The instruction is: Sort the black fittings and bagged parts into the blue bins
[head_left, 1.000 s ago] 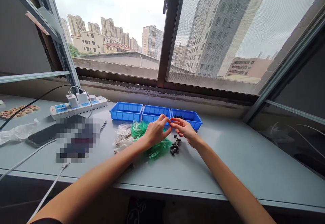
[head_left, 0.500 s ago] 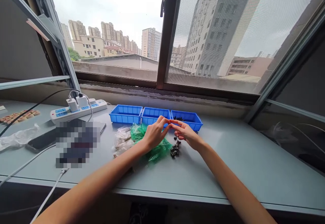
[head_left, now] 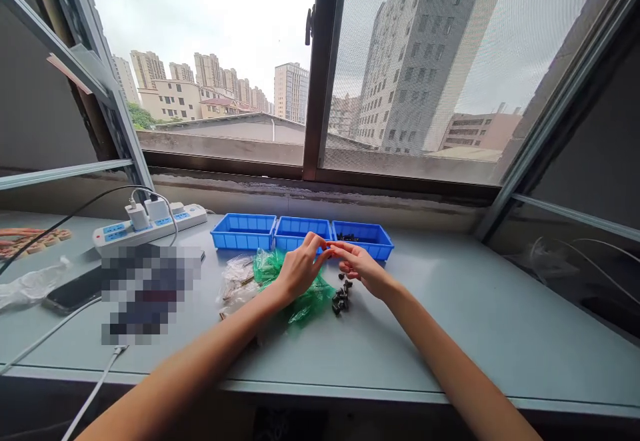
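Note:
My left hand [head_left: 301, 266] and my right hand [head_left: 364, 266] meet at the fingertips above the table, before the blue bins. Both are closed in a pinch on something too small to make out. Under my left hand lies a crumpled green plastic bag [head_left: 311, 300]. Beside it, to the left, are clear plastic bags [head_left: 239, 281] with small parts in them. A small pile of black parts [head_left: 341, 299] rests on the table below my right hand. Behind my hands, the right blue bin [head_left: 373, 246] has black parts inside.
The middle blue bin [head_left: 300, 226] and left blue bin [head_left: 243, 238] stand in the same row. A white power strip [head_left: 150, 230] with plugs, a black phone [head_left: 67, 292], a blurred-out flat item [head_left: 150, 294] and cables occupy the left side. A window rises behind the table.
The whole view has shifted slightly, so things sit a little lower and further left. My hands remain together at the fingertips, with only slight finger movement.

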Available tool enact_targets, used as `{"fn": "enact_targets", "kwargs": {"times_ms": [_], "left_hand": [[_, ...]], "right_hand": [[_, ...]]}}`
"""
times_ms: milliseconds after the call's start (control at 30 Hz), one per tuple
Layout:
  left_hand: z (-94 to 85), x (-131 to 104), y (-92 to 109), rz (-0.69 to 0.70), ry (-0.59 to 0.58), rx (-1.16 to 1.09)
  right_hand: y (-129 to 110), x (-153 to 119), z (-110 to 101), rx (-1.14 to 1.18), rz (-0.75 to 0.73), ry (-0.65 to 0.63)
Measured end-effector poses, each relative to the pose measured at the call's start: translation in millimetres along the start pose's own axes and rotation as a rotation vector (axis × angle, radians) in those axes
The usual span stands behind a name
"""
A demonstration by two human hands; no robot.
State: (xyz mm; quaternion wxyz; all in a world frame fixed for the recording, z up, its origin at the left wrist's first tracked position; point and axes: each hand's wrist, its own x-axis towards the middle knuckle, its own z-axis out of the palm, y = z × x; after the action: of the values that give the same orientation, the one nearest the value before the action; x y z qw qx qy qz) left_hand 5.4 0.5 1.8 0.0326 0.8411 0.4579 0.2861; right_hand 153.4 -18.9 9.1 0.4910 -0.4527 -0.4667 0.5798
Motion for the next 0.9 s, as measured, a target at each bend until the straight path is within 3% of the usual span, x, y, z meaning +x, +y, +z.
{"fn": "enact_targets", "kwargs": {"times_ms": [467, 667, 900], "left_hand": [[0.1, -0.5, 1.8, -0.01, -0.013, 0.021], [1.0, -0.5, 0.7, -0.012, -0.003, -0.046], [3.0, 0.1, -1.1, 0.036, 0.027, -0.067]], "right_hand": [[-0.2, 0.7, -3.7, 0.009, 0.03, 0.073], [1.7, 0.6, -7.5, -0.076, 0.009, -0.042], [3.6, 2.9, -7.6, -0.09, -0.068, 0.08]]}}
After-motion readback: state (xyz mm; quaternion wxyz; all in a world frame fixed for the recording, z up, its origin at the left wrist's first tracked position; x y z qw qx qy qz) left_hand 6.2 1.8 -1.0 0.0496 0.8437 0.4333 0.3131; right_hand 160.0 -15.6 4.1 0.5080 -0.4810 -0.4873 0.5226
